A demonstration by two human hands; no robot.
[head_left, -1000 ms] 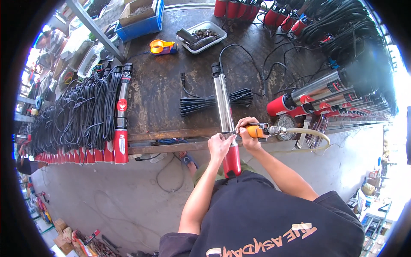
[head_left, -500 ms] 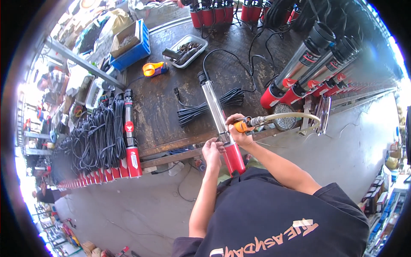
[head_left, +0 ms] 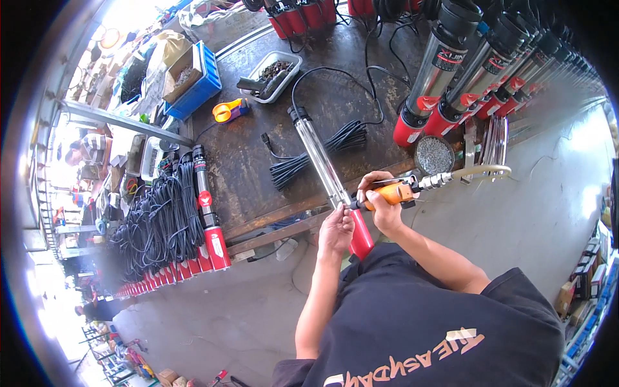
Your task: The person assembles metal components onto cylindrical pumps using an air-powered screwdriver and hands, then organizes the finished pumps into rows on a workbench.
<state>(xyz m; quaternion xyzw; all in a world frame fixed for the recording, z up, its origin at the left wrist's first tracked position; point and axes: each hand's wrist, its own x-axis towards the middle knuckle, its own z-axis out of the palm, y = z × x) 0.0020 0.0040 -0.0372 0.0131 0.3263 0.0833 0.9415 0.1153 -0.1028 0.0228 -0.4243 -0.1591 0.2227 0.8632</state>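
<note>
A submersible pump (head_left: 318,157) with a bright metal upper tube and a red lower casing lies slanted over the near edge of the bench, its red end close to my body. My right hand (head_left: 385,205) is wrapped round an orange air screwdriver (head_left: 393,193), whose dark tip points left at the joint between tube and casing. A hose (head_left: 480,170) runs off to the right from its back end. My left hand (head_left: 336,227) is at that same joint beside the tip, fingers pinched together. Whatever they hold is hidden.
A coiled black cable (head_left: 319,155) lies under the pump. Further back are a white tray (head_left: 290,64) of small parts, an orange tape dispenser (head_left: 227,111) and a blue crate (head_left: 205,80). A round dish of screws (head_left: 434,155) sits right. Finished-looking pumps (head_left: 445,61) stand right; cabled ones (head_left: 216,242) stand left.
The air screwdriver has swung so that its tip meets the pump's joint, and my right hand has moved right and down with it. My left hand stays at the joint. The view has shifted slightly.
</note>
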